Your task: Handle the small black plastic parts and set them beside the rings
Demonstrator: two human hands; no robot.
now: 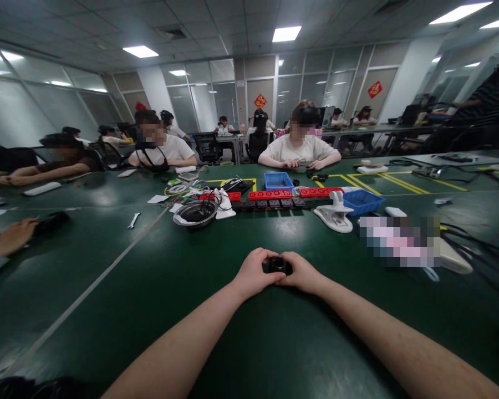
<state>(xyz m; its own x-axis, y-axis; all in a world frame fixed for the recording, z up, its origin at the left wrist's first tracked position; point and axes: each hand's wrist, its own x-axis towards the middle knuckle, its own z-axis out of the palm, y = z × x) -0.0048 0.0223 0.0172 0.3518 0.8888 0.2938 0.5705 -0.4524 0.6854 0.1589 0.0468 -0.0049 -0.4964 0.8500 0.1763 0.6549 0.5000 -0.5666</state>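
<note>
Both of my hands meet over the green table, closed round a small black object with a round, lens-like ring [278, 264]. My left hand [253, 272] grips its left side, with the thumb along the front edge. From the right, my right hand [303, 272] wraps it with thumb and fingers. The ring faces up between the hands, while the object's sides are mostly hidden by my fingers, so I cannot tell its exact kind.
Beyond my hands stand a metal bowl [195, 214], red power strips [270, 194], blue bins [361, 201] and a white clamp base [335, 213]. A wrench [134, 220] lies left. A co-worker's hand [14, 237] rests at far left. Cables [474, 249] lie right. People sit opposite.
</note>
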